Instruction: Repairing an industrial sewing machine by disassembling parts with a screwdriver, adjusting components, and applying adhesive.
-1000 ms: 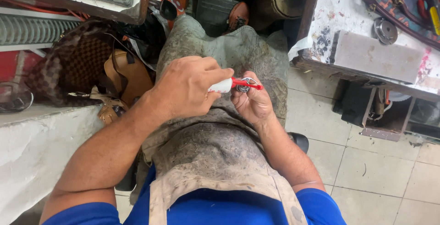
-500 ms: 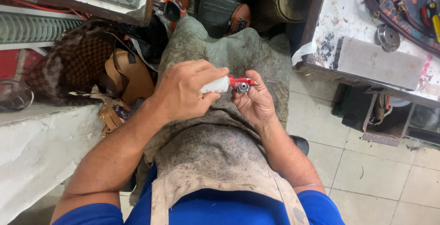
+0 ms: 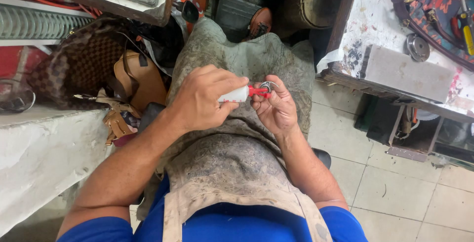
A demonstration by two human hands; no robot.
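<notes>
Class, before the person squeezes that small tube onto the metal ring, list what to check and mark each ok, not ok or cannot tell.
1. Left hand grips small white tube: ok.
2. Red nozzle points at metal ring: ok.
3. Right hand pinches the ring: ok.
4. Nozzle uncapped: cannot tell.
5. Apron covers the lap below: ok.
6. Brown bag clear of drips: ok, it sits off to the side.

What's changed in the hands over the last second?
Little. The left hand still grips the small white tube, and its red nozzle has stayed against the small metal ring pinched in the right hand. The nozzle looks pressed a bit closer to the ring than before. Both hands remain over the apron on the lap.
</notes>
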